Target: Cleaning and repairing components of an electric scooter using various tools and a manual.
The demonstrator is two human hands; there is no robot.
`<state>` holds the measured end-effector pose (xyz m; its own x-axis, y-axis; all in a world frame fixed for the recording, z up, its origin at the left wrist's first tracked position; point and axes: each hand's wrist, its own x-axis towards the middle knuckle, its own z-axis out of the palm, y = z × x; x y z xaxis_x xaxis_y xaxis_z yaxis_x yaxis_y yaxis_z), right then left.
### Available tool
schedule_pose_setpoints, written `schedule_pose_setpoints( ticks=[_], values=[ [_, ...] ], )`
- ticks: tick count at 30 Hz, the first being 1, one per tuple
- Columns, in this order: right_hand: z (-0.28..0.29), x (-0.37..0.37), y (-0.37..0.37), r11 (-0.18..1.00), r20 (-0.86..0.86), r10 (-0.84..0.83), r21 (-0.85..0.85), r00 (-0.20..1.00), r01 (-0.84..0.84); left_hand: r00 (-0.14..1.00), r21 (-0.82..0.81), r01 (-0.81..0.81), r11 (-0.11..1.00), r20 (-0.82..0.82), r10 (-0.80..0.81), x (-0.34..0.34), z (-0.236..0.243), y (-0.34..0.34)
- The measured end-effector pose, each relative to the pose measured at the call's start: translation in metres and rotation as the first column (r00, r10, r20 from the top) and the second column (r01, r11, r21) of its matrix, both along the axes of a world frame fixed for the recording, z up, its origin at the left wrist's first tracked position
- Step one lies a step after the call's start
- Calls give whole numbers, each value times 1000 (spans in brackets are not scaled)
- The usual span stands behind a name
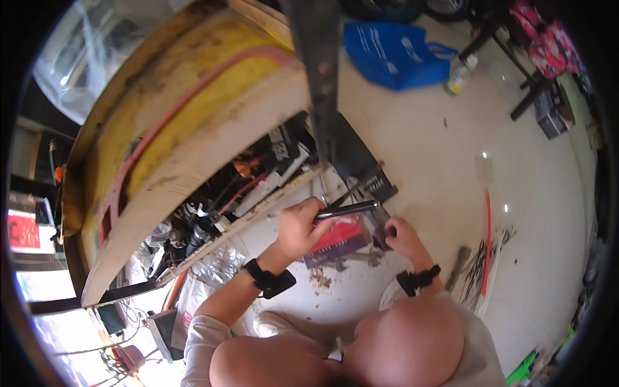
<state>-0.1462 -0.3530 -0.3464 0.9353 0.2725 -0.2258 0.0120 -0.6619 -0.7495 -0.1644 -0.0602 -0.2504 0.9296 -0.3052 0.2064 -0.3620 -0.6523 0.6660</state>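
Note:
My left hand (300,227) is closed round a shiny dark bar (349,210), perhaps a tool handle, that points right. My right hand (405,240) is closed on a dark, flat piece (380,228) whose kind I cannot make out. The bar's right end lies close above this piece; whether they touch I cannot tell. Beneath my hands, a red and purple box (336,246) lies on the floor, with a metal wrench (361,258) along its near side. A black box (358,157) stands just beyond the bar.
A worn yellow and cream workbench (213,151) fills the left, its open shelf crammed with cables and parts. A dark metal upright (320,77) rises ahead. Right lie a red rod (487,245) and thin wires (472,261). Farther off are a blue bag (396,57) and a bottle (460,76).

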Motion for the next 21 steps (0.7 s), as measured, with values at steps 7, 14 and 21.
schedule_pose_setpoints(
  ticks=[7,14,21],
  values=[
    [-4,-17,3,990,-16,103,-97,995,-104,942,-384,-263,885,98,322,-5,104,9],
    [-13,-17,-11,992,-104,114,-47,988,-120,892,-517,-326,791,109,438,-98,168,99],
    [-20,-16,2,979,0,192,-63,981,-191,701,-774,-588,234,-344,625,-178,246,168]
  ],
)
